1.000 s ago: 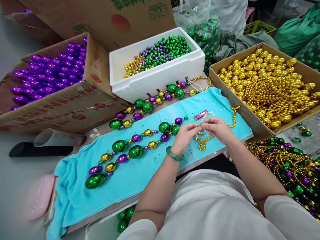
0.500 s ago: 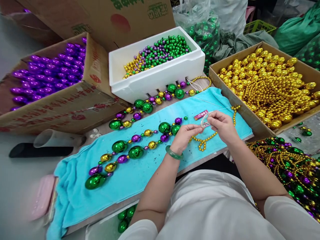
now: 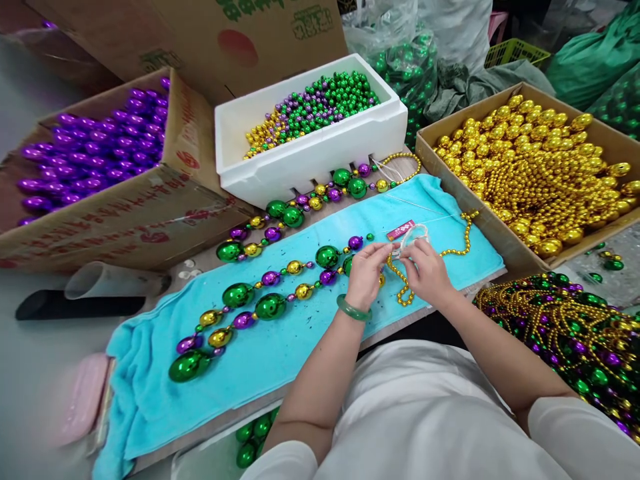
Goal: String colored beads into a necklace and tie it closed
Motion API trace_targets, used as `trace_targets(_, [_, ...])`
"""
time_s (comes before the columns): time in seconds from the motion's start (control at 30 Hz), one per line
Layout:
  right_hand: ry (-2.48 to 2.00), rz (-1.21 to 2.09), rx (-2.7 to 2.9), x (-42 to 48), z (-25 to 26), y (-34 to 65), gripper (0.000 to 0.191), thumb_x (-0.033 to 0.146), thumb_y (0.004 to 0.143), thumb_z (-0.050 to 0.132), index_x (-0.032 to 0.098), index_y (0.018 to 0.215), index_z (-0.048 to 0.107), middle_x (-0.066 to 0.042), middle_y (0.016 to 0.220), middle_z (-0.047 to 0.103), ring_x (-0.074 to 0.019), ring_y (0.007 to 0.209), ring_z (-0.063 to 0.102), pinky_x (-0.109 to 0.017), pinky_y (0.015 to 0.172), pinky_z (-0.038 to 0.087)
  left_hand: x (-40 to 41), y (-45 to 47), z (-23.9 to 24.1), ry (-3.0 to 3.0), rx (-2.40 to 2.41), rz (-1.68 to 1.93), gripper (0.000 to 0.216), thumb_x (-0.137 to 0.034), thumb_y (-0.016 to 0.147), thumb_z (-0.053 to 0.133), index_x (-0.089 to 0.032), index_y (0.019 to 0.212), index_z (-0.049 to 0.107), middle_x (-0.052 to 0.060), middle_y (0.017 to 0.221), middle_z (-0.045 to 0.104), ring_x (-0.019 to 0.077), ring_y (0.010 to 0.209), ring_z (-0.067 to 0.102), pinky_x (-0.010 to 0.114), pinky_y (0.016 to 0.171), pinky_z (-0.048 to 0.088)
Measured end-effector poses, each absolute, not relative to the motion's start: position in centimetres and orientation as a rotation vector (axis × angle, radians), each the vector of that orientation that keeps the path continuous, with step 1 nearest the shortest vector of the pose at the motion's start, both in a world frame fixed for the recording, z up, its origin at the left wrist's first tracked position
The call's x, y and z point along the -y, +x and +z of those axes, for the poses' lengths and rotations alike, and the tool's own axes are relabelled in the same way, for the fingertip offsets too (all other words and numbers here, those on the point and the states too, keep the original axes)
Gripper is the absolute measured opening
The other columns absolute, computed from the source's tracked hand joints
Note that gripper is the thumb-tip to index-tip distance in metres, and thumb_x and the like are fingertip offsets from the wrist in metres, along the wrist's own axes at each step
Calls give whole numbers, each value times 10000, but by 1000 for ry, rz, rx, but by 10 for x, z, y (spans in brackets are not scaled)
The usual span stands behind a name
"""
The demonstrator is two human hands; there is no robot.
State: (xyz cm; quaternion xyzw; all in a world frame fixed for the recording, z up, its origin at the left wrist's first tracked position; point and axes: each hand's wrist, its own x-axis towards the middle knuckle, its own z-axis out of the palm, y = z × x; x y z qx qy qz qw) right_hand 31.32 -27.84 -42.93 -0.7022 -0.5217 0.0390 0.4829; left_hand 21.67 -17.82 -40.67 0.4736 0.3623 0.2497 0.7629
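My left hand (image 3: 366, 272) and my right hand (image 3: 427, 270) are close together over the turquoise towel (image 3: 310, 347), fingertips pinched around a looped white cord (image 3: 420, 230). The fingers hide part of the cord. A gold bead chain (image 3: 467, 241) runs on the towel behind and below my hands, with a small loop near the front. Left of my hands lies a doubled strand of big green, purple and gold beads (image 3: 271, 306), partly covered by my left hand. Just behind the fingers is a small red card (image 3: 399, 231).
A second bead strand (image 3: 293, 217) lies along the white foam box (image 3: 315, 157) of small beads. Cardboard boxes hold purple beads (image 3: 100, 147) at left and gold beads (image 3: 530, 180) at right. Finished-looking bead strands (image 3: 575, 333) are heaped at lower right; a plastic cup (image 3: 93, 281) lies at left.
My right hand has moved slightly left and down, closer to my left hand. The white cord's loop now stands up above the fingers. The gold chain near my fingers has shifted.
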Motion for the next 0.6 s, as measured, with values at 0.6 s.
trace_targets(0.6, [-1367,903,717,274,-405,337,213,374,712,685,181,675,604,4,688,538,-106,591,433,-256,522,341,174,210,-398,1302,-584,295,185,-344,695,734,-167,695,680,14,822,584,83,663,485,226,636,401])
